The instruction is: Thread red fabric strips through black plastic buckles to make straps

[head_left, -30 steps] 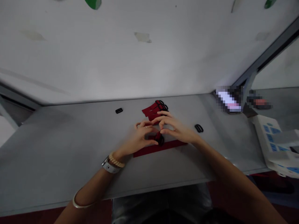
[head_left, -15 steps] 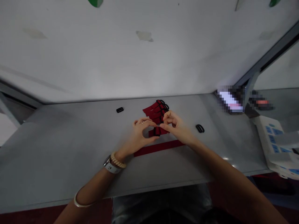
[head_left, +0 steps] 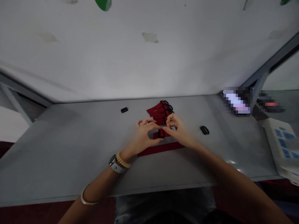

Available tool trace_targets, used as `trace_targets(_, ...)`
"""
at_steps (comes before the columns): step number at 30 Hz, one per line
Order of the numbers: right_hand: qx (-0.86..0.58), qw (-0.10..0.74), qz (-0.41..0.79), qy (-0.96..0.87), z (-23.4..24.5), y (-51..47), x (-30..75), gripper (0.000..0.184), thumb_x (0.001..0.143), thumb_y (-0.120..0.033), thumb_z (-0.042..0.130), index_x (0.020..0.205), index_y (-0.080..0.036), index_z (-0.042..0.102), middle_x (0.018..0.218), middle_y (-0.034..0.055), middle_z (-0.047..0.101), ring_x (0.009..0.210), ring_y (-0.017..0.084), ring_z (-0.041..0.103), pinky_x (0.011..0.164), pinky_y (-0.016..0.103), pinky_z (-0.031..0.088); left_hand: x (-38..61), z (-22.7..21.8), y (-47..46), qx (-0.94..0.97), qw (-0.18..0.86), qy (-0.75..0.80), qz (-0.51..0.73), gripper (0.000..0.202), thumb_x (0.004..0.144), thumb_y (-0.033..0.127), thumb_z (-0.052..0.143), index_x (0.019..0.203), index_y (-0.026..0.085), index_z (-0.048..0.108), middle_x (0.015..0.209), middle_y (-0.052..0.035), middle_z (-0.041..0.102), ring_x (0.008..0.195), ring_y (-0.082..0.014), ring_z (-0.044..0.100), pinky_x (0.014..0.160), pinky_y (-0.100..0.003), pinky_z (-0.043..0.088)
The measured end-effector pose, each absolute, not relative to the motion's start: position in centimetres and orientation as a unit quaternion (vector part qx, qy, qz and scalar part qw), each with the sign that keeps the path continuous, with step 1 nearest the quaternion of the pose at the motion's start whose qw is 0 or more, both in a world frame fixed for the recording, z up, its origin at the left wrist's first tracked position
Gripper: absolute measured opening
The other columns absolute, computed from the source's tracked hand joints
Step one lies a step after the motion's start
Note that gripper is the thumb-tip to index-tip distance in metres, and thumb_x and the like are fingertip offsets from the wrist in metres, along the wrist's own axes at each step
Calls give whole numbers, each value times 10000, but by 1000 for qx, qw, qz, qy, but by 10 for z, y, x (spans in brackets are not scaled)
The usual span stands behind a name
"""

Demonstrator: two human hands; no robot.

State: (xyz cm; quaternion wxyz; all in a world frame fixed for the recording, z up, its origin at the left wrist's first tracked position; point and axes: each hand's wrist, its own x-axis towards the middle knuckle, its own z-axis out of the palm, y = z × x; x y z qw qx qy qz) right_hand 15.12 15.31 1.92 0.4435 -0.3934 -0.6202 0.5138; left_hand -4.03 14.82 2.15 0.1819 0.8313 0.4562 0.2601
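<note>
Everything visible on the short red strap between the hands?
The short red strap looks like dark red woven webbing, with a black buckle on it near the middle. It lies low on the grey table, roughly crosswise to the view, just beyond the long red strip and apparently apart from it. The fingertips of the right hand reach its right end. The left hand is close by, but contact is hard to tell.
</note>
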Motion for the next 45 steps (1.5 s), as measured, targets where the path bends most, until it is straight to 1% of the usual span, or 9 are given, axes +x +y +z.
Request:
trace_targets(9,-403,433,497,-635,9,150,144,205,837,-263,576,882,-251,377,614,-105,394,549,110,420,605,285,349,-36,26,144,835,153,472,238,262,710,311,788,948,246,701,972,-29,720,1203,-315,509,1013,-521,253)
trace_targets(14,-395,437,508,-628,7,150,143,212,866,-299,567,887,-252,362,658,-93,426,571,110,444,614,285,367,-35,26,144,829,160,484,228,243,712,269,767,944,242,702,985,-28,714,1185,-319,512,990,-512,276)
trace_targets(19,-412,456,483,-624,3,151,142,267,836,-254,578,849,-256,312,667,-95,413,578,104,449,622,279,376,-34,24,145,825,165,485,239,272,693,291,791,940,235,691,993,-30,718,1151,-309,525,976,-505,292)
trace_targets(25,-445,454,434,-638,5,146,137,246,828,-211,548,856,-260,308,676,-89,422,594,112,453,653,294,387,-32,24,143,824,179,481,240,276,688,335,801,906,224,674,972,-31,722,1139,-305,527,980,-517,291)
trace_targets(28,-459,457,405,-646,8,145,137,243,820,-192,538,850,-261,307,676,-83,410,605,120,449,666,303,390,-33,23,142,812,187,487,263,285,698,325,799,946,241,686,990,-30,721,1150,-298,523,989,-518,314)
trace_targets(33,-447,491,410,-625,7,147,138,248,854,-265,550,866,-262,303,719,-64,434,661,130,494,684,302,407,-37,20,142,796,199,459,341,325,723,288,812,1026,260,696,1066,-42,714,1244,-273,503,1031,-486,365)
trace_targets(37,-445,495,419,-618,4,148,137,252,853,-263,552,872,-261,301,732,-62,435,664,125,482,689,298,409,-40,16,143,794,198,460,343,345,751,343,800,1061,257,677,1237,-72,646,1231,-266,549,1049,-497,353)
trace_targets(41,-463,487,403,-622,5,146,136,253,843,-255,551,859,-260,299,722,-62,424,673,131,476,678,297,402,-40,14,144,797,189,467,335,448,736,410,809,1094,236,606,1129,-70,685,1212,-289,572,1070,-540,294)
trace_targets(45,-469,492,361,-638,8,143,135,241,841,-232,534,852,-259,295,724,-58,425,652,132,463,658,300,404,-41,16,143,818,118,471,310,417,746,439,795,1019,219,570,1098,-73,683,1150,-283,606,1070,-527,273)
